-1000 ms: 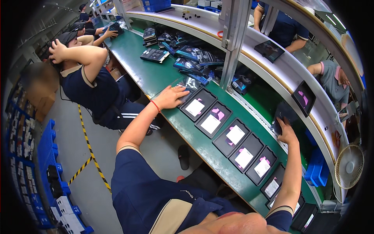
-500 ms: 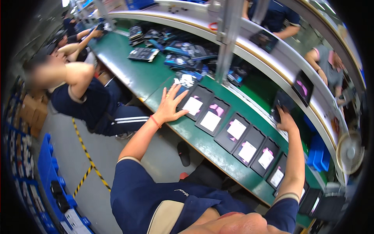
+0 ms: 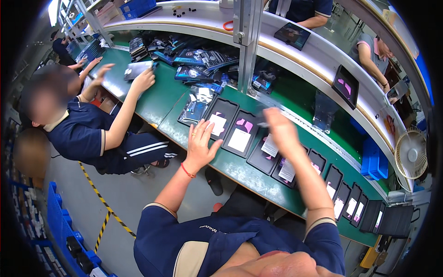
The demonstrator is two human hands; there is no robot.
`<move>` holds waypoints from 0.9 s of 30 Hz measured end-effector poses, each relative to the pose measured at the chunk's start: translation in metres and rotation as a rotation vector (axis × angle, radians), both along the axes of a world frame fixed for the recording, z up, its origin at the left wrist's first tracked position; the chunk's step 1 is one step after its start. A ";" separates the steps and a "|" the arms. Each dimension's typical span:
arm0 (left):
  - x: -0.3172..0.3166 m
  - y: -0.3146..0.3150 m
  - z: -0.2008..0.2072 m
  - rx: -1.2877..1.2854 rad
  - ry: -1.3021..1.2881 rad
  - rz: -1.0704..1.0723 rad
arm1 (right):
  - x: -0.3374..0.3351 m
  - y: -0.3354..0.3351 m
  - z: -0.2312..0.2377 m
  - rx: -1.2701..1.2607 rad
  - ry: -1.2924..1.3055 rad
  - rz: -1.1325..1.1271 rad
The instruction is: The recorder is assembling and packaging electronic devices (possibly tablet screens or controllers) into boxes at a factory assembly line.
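From my station, the clear pouch (image 3: 195, 107) lies at the left end of the row, just beside a black tray (image 3: 226, 109) bearing a white card (image 3: 217, 124) and pink shapes. I have the left hand (image 3: 200, 144) at that tray's near side, fingers spread. The right hand (image 3: 279, 125) is raised over the row; blur prevents me telling whether its fingers pinch anything. I should keep the left fingertips off the card and steady the right hand before any contact. Beyond the row lies a second pouch (image 3: 324, 111).
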State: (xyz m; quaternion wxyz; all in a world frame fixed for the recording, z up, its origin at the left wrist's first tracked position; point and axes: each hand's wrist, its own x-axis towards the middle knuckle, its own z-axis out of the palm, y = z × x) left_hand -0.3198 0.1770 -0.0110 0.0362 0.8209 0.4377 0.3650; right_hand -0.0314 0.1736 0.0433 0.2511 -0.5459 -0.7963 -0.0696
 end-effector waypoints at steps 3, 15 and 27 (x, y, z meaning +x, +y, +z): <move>0.019 -0.006 -0.011 -0.111 0.018 0.082 | -0.079 0.019 -0.026 0.074 -0.165 -0.011; 0.015 0.004 -0.009 -0.015 -0.194 0.000 | -0.144 0.036 -0.034 -0.641 -0.074 0.041; 0.041 0.006 0.041 0.012 -0.244 -0.201 | 0.174 0.006 -0.016 -0.412 -0.011 -0.481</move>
